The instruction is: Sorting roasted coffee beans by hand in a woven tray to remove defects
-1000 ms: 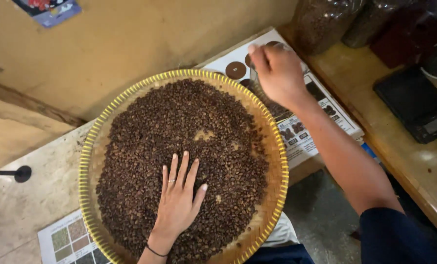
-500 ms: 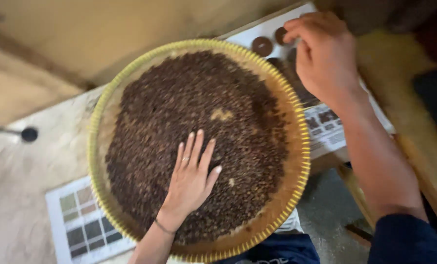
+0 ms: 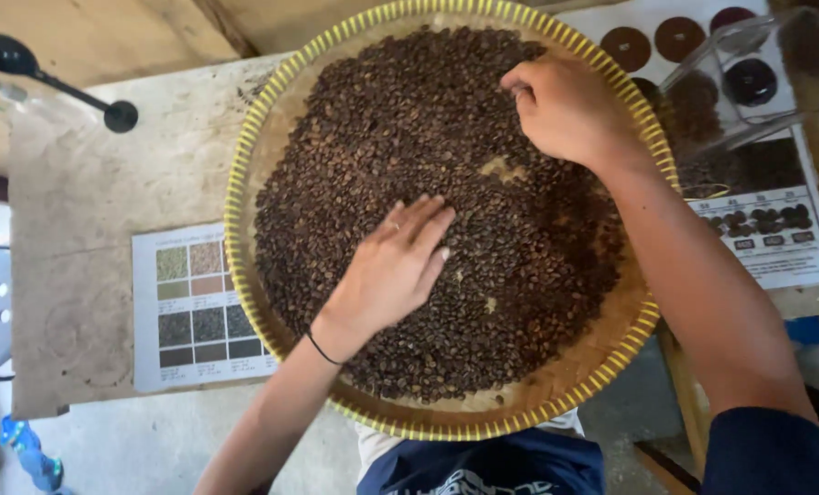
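The right hand (image 3: 565, 110) has come back from the clear tub (image 3: 735, 82) onto the beans (image 3: 382, 137), its grip pinched together as if picking 1 out, while the left hand (image 3: 396, 266) lies open, spreading beans in the tray (image 3: 244, 174) on the bench (image 3: 88, 238).

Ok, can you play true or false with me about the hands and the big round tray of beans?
1. Both hands are on the beans. True: the left hand lies flat and the right hand has curled fingers.
2. The woven tray has a red rim. False: it is yellow.
3. A colour chart pokes out from under the tray's left edge. True.
4. The left wrist is bare. False: it wears a thin dark band.
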